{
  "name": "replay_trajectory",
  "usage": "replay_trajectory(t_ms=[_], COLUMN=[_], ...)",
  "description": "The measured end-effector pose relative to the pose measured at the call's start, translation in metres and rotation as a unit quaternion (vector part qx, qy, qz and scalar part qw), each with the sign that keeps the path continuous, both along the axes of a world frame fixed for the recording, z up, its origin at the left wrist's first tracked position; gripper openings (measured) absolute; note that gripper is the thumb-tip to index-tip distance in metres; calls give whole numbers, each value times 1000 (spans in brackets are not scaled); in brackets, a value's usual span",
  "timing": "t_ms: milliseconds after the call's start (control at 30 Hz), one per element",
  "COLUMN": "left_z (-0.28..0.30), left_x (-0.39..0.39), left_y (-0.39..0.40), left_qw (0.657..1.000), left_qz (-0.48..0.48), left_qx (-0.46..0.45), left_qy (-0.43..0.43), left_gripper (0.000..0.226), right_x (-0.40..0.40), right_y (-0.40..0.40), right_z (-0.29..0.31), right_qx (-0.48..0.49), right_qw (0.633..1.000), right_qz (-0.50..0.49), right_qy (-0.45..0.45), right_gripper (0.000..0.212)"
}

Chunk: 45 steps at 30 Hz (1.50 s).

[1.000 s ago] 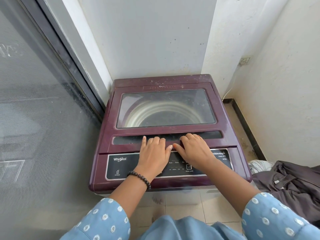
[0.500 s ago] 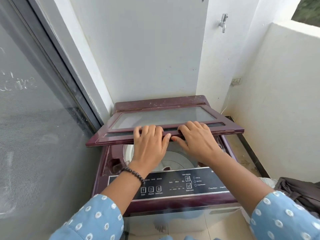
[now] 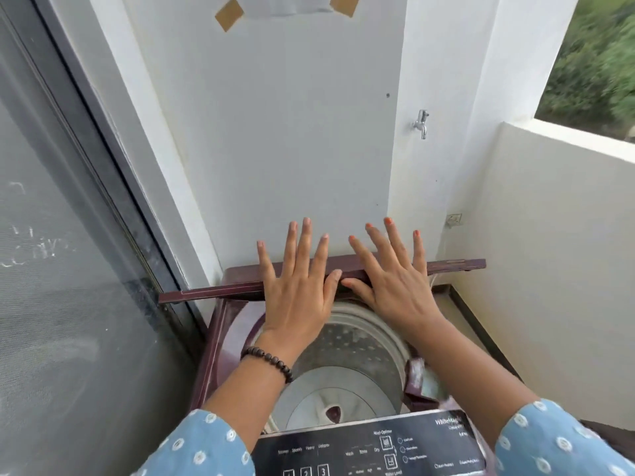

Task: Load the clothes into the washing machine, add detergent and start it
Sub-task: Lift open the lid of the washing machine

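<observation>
With the maroon lid (image 3: 213, 293) raised so you only see its edge, the one top-load washing machine (image 3: 220, 324) sits open in the balcony corner, its grey perforated drum (image 3: 347, 355) showing nothing but the pulsator at the bottom. Two hands are up on that lid: left hand (image 3: 298, 290) and right hand (image 3: 391, 286) side by side, fingers straight and spread, palms flat against it. One black control panel (image 3: 371, 448) is nearest, three numbered buttons on it. One tap (image 3: 421, 123) on the wall, one socket (image 3: 453, 219) lower down.
</observation>
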<state>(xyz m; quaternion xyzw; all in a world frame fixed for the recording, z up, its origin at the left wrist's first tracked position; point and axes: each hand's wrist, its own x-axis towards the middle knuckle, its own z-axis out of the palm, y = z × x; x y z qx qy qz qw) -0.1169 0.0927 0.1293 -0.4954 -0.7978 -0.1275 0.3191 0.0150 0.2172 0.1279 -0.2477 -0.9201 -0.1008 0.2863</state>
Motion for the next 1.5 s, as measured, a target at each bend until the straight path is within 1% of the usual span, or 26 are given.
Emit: replay_trajectory(t_ms=[133, 300, 467, 667, 800, 1033, 1133, 1367, 1500], left_z=[28, 57, 73, 87, 95, 102, 102, 89, 54], left_x=[-26, -63, -94, -124, -141, -164, -168, -184, -192], left_y=[27, 64, 94, 127, 144, 170, 178, 195, 199], left_qw=[1000, 999, 998, 998, 999, 999, 999, 996, 994], left_qz=[-2, -12, -21, -12, 1, 29, 34, 47, 46], left_qx=[15, 34, 50, 54, 39, 1, 1, 1, -21], left_qy=[18, 30, 40, 34, 22, -18, -42, -74, -94], left_gripper=[59, 59, 60, 63, 66, 69, 66, 60, 61], right_x=[-27, -71, -106, -135, -154, -183, -193, -209, -213], right_y=[17, 29, 50, 83, 104, 135, 145, 166, 182], right_z=[24, 41, 54, 69, 73, 76, 75, 68, 41], right_qx=[-19, -17, -40, -47, -46, -41, -40, -35, -41], right_qw=[998, 995, 990, 990, 991, 992, 993, 996, 998], right_qz=[-18, -4, -18, -18, -13, 1, 5, 16, 21], right_qy=[53, 101, 131, 131, 126, 117, 109, 79, 30], right_gripper=[63, 44, 47, 55, 59, 61, 61, 63, 65])
